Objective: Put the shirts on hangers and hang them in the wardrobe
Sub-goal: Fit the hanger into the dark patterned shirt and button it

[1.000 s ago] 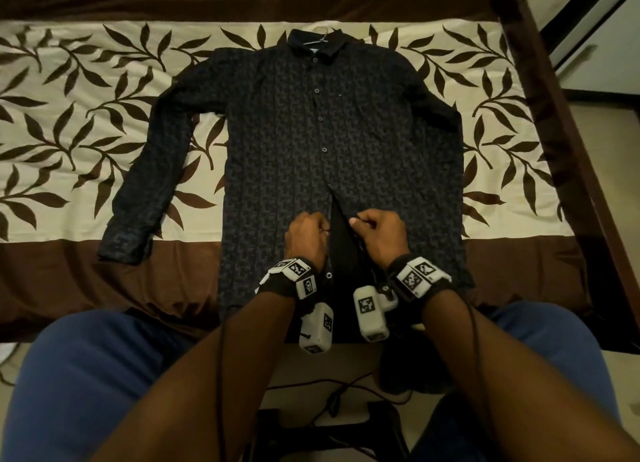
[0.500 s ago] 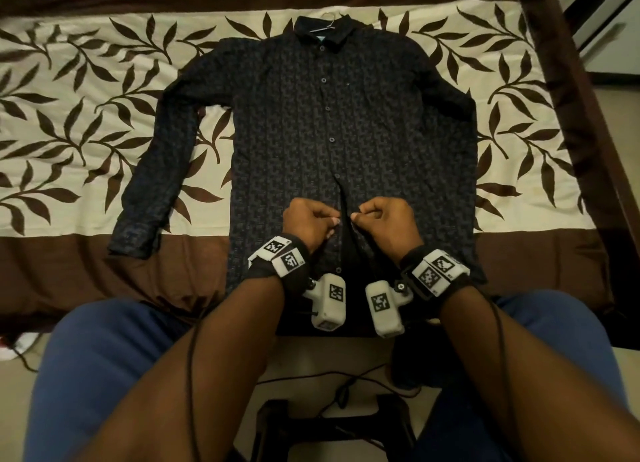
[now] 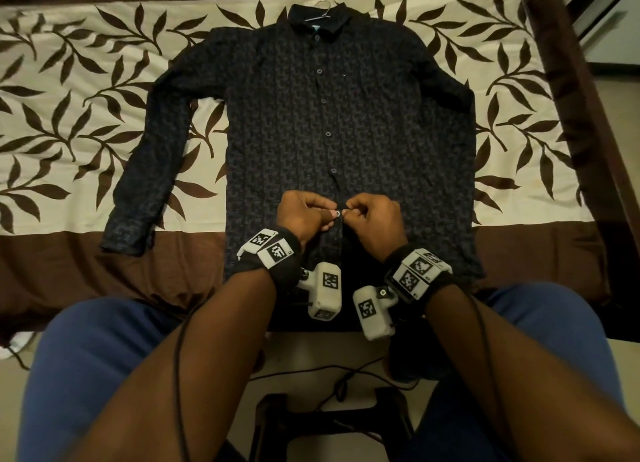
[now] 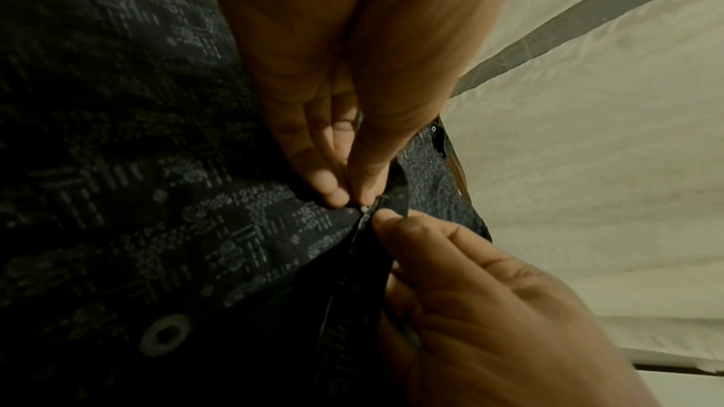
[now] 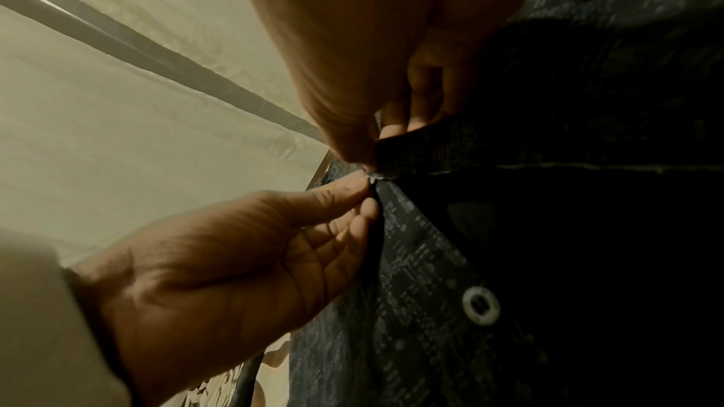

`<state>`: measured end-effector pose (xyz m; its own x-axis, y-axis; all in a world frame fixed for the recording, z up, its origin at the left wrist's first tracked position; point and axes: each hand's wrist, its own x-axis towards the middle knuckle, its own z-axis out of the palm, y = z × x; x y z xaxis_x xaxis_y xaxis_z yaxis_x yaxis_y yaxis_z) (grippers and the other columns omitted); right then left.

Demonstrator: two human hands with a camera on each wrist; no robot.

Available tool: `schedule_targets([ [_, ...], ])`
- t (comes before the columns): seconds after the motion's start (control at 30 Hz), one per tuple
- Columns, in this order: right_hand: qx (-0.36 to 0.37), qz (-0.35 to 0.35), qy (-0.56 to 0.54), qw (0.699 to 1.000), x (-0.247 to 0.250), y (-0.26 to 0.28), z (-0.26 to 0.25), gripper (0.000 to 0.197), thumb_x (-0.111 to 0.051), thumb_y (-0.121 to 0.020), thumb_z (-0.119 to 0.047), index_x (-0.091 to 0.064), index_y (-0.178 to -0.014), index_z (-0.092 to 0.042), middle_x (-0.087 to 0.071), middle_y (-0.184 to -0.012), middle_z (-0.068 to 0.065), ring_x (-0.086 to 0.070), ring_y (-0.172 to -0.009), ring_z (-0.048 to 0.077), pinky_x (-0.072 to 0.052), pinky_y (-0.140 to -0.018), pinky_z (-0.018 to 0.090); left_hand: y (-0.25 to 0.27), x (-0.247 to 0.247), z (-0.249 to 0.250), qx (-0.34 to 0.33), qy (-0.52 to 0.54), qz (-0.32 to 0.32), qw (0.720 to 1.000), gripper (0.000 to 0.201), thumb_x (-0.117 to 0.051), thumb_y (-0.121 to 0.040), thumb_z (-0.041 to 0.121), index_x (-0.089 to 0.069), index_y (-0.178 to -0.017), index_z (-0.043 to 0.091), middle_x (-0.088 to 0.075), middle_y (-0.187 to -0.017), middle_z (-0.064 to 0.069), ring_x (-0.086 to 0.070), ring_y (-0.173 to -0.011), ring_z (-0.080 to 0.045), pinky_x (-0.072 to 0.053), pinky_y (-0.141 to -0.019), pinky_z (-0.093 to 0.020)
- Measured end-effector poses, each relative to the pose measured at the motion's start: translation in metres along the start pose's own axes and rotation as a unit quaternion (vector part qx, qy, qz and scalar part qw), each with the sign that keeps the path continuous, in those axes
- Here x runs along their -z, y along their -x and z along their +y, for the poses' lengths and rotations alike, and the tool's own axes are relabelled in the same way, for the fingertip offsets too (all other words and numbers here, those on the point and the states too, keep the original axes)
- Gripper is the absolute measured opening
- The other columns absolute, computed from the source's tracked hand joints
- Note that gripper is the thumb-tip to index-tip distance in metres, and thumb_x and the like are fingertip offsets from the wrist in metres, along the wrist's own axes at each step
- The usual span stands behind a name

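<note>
Landmark: the shirt (image 3: 311, 132), dark and patterned, lies flat and face up on the bed (image 3: 69, 253), collar at the far side, hem hanging over the near edge between my knees.
Left of the shirt: its long sleeve (image 3: 145, 170) runs down over the leaf-print bedspread (image 3: 69, 115), the cuff on the brown border; bare bedspread lies beyond it.
My left hand (image 3: 304, 215): its fingers (image 4: 329, 188) pinch the shirt's left front edge, low on the placket.
Centre: a button (image 4: 365, 208) sits right between both pinches; below it the fronts gape open.
My right hand (image 3: 374, 219): its fingers (image 5: 352, 147) curl round and pinch the right front edge, touching my left fingertips.
Top of the shirt: a wire hanger (image 3: 320, 11) hook pokes out of the collar.
Wrist views only: a lower, undone button (image 5: 480, 305) on the dark fabric, too dark to make out from the head view.
Right of the shirt: bedspread, then the dark wooden bed frame (image 3: 588, 115).
Near me: cables (image 3: 346, 375) and a dark stool (image 3: 329, 423) on the floor.
</note>
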<state>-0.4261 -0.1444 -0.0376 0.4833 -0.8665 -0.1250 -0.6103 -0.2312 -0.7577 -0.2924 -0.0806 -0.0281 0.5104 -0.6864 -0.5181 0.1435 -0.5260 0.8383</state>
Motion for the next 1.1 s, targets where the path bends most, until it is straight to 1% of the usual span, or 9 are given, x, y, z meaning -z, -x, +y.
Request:
schedule_targets([
  [0.1, 0.01, 0.023, 0.047, 0.999, 0.003, 0.0, 0.0, 0.006, -0.071, -0.079, -0.022, -0.068, -0.076, -0.018, -0.061, -0.063, -0.006, -0.063, -0.069, 0.019, -0.052, -0.067, 0.035, 0.0, 0.001, 0.001, -0.004, 0.007, -0.003, 1.0, 0.013, -0.072, -0.081, -0.009, -0.072, -0.078, 0.003, -0.068, -0.066, -0.013, -0.061, -0.05, -0.011, -0.052, -0.052, -0.02],
  [0.23, 0.034, 0.009, 0.048, 0.998, 0.0, 0.002, -0.003, 0.013, -0.074, -0.079, -0.027, -0.07, -0.075, -0.016, -0.066, -0.064, -0.003, -0.064, -0.067, 0.018, -0.051, -0.063, 0.033, 0.0, 0.002, 0.002, -0.009, -0.006, -0.006, 1.0, 0.012, -0.073, -0.081, -0.008, -0.073, -0.079, 0.004, -0.069, -0.067, -0.013, -0.062, -0.052, -0.012, -0.052, -0.053, -0.021],
  [0.43, 0.026, 0.001, 0.009, 1.0, -0.002, 0.002, -0.001, 0.006, -0.068, -0.08, -0.012, -0.074, -0.078, -0.013, -0.067, -0.065, 0.001, -0.063, -0.063, 0.019, -0.053, -0.062, 0.035, -0.001, 0.003, 0.002, -0.008, -0.011, 0.0, 1.0, 0.012, -0.074, -0.08, -0.008, -0.072, -0.077, 0.004, -0.07, -0.068, -0.014, -0.063, -0.053, -0.014, -0.053, -0.054, -0.022],
  [0.57, 0.005, 0.005, -0.022, 1.0, -0.006, 0.003, 0.002, 0.001, -0.074, -0.078, -0.013, -0.074, -0.078, -0.014, -0.062, -0.061, -0.009, -0.059, -0.059, 0.008, -0.051, -0.062, 0.028, -0.002, 0.001, 0.003, -0.002, -0.018, -0.003, 1.0, 0.012, -0.073, -0.08, -0.008, -0.072, -0.078, 0.003, -0.07, -0.068, -0.014, -0.064, -0.053, -0.014, -0.053, -0.054, -0.022],
  [0.67, -0.011, -0.003, -0.06, 0.998, -0.007, 0.002, 0.006, 0.008, -0.079, -0.077, -0.015, -0.072, -0.078, -0.015, -0.06, -0.061, -0.009, -0.054, -0.056, 0.006, -0.054, -0.063, 0.034, -0.002, 0.002, 0.005, 0.001, -0.023, -0.021, 0.999, 0.01, -0.071, -0.082, -0.009, -0.073, -0.082, 0.0, -0.07, -0.069, -0.015, -0.064, -0.054, -0.014, -0.054, -0.056, -0.022],
  [0.77, 0.001, -0.006, -0.048, 0.999, -0.008, 0.0, 0.01, 0.013, -0.082, -0.076, -0.021, -0.071, -0.078, -0.014, -0.064, -0.065, -0.005, -0.059, -0.06, 0.012, -0.056, -0.064, 0.038, -0.004, 0.005, 0.01, 0.009, -0.036, -0.046, 0.998, 0.013, -0.064, -0.087, -0.01, -0.071, -0.082, -0.001, -0.068, -0.067, -0.016, -0.062, -0.053, -0.015, -0.055, -0.056, -0.022],
  [0.87, 0.029, 0.003, -0.01, 1.0, -0.008, 0.0, 0.01, 0.016, -0.081, -0.077, -0.027, -0.07, -0.077, -0.016, -0.062, -0.066, -0.007, -0.06, -0.062, 0.015, -0.055, -0.063, 0.04, -0.005, 0.006, 0.017, 0.026, -0.039, -0.061, 0.997, 0.016, -0.06, -0.095, 0.002, -0.068, -0.082, 0.0, -0.068, -0.071, -0.016, -0.061, -0.054, -0.015, -0.052, -0.055, -0.023],
  [1.0, 0.097, -0.001, 0.064, 0.993, -0.006, 0.001, 0.006, 0.02, -0.077, -0.079, -0.03, -0.065, -0.076, -0.014, -0.061, -0.071, -0.002, -0.059, -0.065, 0.02, -0.052, -0.062, 0.041, -0.009, 0.007, 0.022, 0.019, -0.068, -0.065, 0.995, 0.034, -0.072, -0.091, 0.026, -0.07, -0.082, -0.007, -0.07, -0.072, -0.02, -0.061, -0.054, -0.019, -0.051, -0.052, -0.024],
  [1.1, 0.12, -0.02, 0.123, 0.985, -0.004, -0.001, 0.003, 0.023, -0.074, -0.082, -0.034, -0.065, -0.079, -0.013, -0.064, -0.079, 0.003, -0.061, -0.071, 0.025, -0.05, -0.063, 0.039, -0.013, 0.007, 0.025, 0.023, -0.096, -0.067, 0.993, 0.03, -0.076, -0.087, 0.022, -0.07, -0.072, -0.003, -0.067, -0.061, -0.017, -0.058, -0.049, -0.018, -0.049, -0.049, -0.023],
])
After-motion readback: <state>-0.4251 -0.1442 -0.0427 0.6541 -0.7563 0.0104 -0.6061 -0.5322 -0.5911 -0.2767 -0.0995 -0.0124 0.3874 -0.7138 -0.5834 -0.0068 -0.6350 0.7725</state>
